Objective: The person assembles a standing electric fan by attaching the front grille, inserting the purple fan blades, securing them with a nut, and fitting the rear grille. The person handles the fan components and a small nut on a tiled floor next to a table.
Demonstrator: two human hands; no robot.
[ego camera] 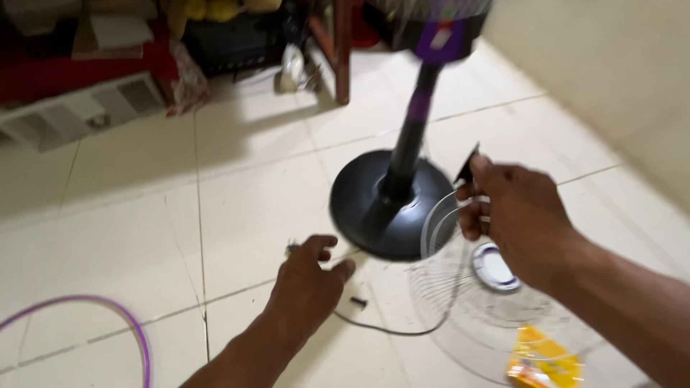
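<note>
A standing fan with a round black base (374, 208) and a black and purple pole (413, 122) stands on the tiled floor. My right hand (514, 219) grips the rim of a wire fan guard (460, 302) and holds it tilted beside the base. The guard has a round white and blue centre disc (494, 267). My left hand (309, 284) reaches down to the floor in front of the base, fingers curled over a small dark part (292, 249). Whether it holds the part is hidden. Another small black piece (358, 302) lies on the tile by my left hand.
A purple ring (136, 334) lies on the floor at the lower left. A yellow packet (543, 359) rests on the guard. A white grille panel (79, 111), a red shelf and a wooden furniture leg (342, 54) are at the back. A pale wall rises on the right.
</note>
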